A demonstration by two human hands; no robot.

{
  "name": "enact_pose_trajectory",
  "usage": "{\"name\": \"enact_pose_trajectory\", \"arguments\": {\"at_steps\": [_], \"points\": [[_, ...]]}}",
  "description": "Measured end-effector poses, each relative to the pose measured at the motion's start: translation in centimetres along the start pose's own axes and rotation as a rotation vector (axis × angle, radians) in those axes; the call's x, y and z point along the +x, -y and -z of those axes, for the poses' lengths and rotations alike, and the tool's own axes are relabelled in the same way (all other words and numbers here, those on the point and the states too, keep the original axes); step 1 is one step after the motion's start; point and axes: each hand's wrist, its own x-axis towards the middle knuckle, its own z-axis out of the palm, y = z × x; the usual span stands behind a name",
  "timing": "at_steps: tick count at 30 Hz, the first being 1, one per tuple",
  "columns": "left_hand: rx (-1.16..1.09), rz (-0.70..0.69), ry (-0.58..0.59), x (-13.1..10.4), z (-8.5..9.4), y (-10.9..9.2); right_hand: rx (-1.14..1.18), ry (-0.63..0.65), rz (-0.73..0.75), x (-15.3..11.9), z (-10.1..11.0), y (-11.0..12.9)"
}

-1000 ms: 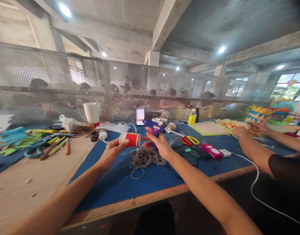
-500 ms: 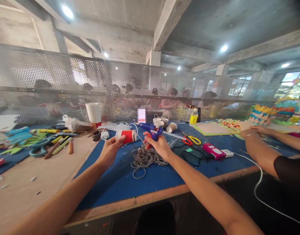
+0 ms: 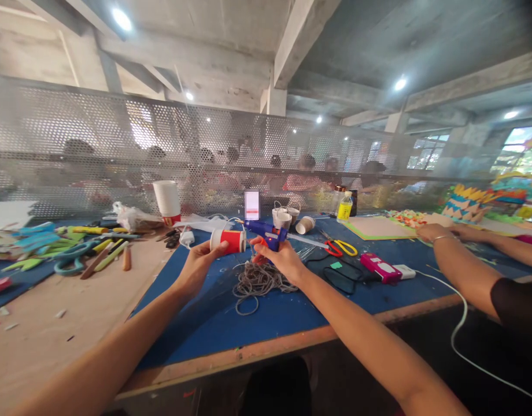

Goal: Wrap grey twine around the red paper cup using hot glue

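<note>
My left hand holds a red and white paper cup on its side, thumb pressed on its wall. My right hand is wrapped round the handle of a blue hot glue gun, whose tip points left, above the cup. A white glue stick sticks out of the gun's back end. Below both hands a heap of grey cord lies on the blue mat. Just behind the gun stand several paper cups with cord handles; another cup lies tipped over.
Scissors and a magenta box with a white plug lie to the right. Tools and teal scissors cover the left board. A cup stack and a yellow-labelled bottle stand behind. A co-worker's arms reach in from the right.
My left hand and the cup have shifted slightly right, nearer the glue gun. My right hand keeps its grip on the gun. The co-worker's nearer hand has moved a little to the left.
</note>
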Motion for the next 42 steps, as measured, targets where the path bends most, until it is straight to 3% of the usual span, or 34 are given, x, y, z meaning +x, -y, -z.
{"name": "enact_pose_trajectory", "arguments": {"at_steps": [13, 18, 25, 42], "points": [[-0.059, 0.007, -0.072, 0.4, 0.0, -0.1, -0.040, 0.024, -0.005, -0.1, -0.1, -0.1], [-0.017, -0.016, -0.120, 0.5, 0.4, 0.2, -0.165, 0.001, 0.056, -0.3, 0.3, -0.3], [0.041, -0.066, -0.159, 0.3, 0.4, -0.4, -0.428, -0.025, 0.005, -0.9, 0.3, 0.2], [0.036, -0.077, -0.181, 0.2, 0.2, -0.9, -0.664, -0.046, 0.092, -1.0, 0.8, -0.3]]}}
